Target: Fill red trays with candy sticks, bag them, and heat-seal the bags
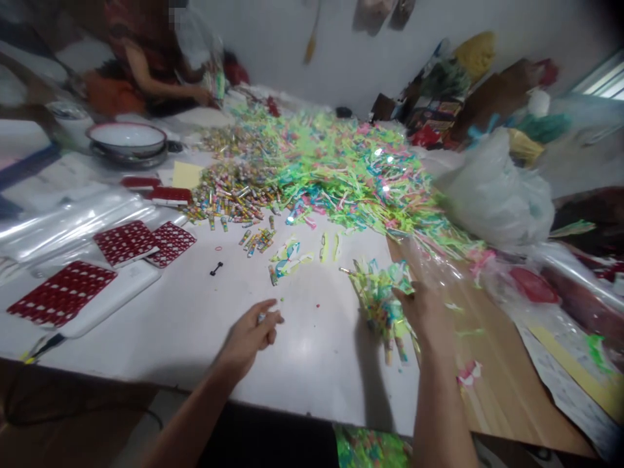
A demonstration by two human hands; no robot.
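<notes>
Low over the white tabletop, my left hand has its fingers curled. Something small and pale shows between them, too blurred to name. My right hand is closed at the right edge of a bundle of small patterned tubes with green and blue strips; its fingers are partly hidden. A few loose green and blue strips and a single tube lie ahead of my left hand. Farther off is a small group of tubes.
A large heap of coloured strips adjoins a pile of tubes. Red patterned pieces, an enamel bowl and clear plastic lie left. Cardboard and a white bag are right. Another person's arm is at back left.
</notes>
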